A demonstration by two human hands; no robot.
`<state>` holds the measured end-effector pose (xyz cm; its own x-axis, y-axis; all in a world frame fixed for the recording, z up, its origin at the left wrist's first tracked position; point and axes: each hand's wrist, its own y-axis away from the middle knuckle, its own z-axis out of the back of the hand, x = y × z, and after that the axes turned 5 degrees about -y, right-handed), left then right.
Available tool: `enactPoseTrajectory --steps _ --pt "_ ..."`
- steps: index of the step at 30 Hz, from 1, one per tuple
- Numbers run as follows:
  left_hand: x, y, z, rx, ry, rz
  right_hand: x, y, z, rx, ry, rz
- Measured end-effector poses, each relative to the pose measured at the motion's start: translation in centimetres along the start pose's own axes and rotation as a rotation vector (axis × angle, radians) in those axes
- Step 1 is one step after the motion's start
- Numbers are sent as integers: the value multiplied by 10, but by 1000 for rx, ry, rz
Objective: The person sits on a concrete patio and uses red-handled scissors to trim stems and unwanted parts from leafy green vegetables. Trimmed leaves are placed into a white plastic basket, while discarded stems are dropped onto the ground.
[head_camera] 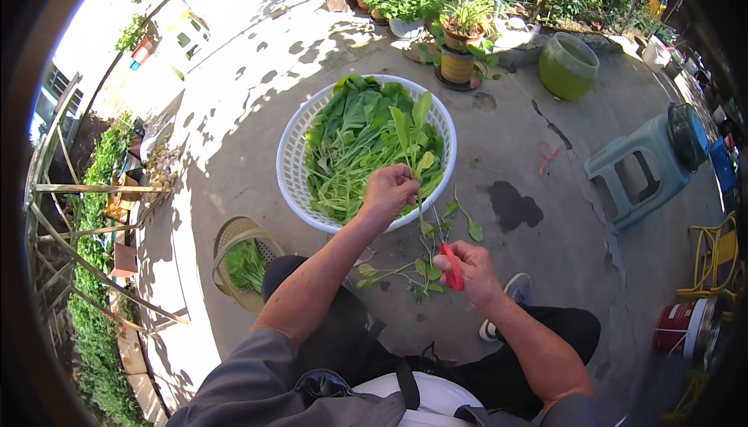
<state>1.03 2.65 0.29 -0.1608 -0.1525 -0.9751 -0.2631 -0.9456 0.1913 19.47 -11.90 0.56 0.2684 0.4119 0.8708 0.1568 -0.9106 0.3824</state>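
My left hand [390, 193] pinches a leafy green plant [414, 126] by its stem, over the near right rim of a white plastic basket [292, 184]. One leaf on that plant is yellowish. Leafy greens with pale stems [356, 146] fill the basket. Below and to the right, my right hand [472, 269] grips red-handled scissors [451, 268]. Their blades point up toward the plant's lower stem; whether they touch it I cannot tell. Loose leaves and stems [429, 269] lie on the concrete between my feet and the basket.
A smaller handled basket [227, 234] with greens stands by my left knee. To the right are a blue-grey plastic stool [637, 176], a red and white bucket [681, 325] and a round jar of green liquid [567, 67]. Potted plants [461, 47] stand beyond the basket.
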Motion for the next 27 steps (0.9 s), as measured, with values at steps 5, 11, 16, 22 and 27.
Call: enactPoseTrajectory --steps 5,11,16,22,27 --pt "2 -3 -1 -17 -17 -35 1 0 -1 2 10 -21" --pt "4 -3 -6 -20 12 -63 -2 -1 0 12 12 -26" --pt "-1 2 -5 57 30 -35 -2 -2 -2 5 3 -49" --pt "-11 5 -6 166 45 23 -8 -7 7 -98 -118 -170" --pt "-16 6 -8 162 47 91 -8 -8 10 -89 -205 -201"
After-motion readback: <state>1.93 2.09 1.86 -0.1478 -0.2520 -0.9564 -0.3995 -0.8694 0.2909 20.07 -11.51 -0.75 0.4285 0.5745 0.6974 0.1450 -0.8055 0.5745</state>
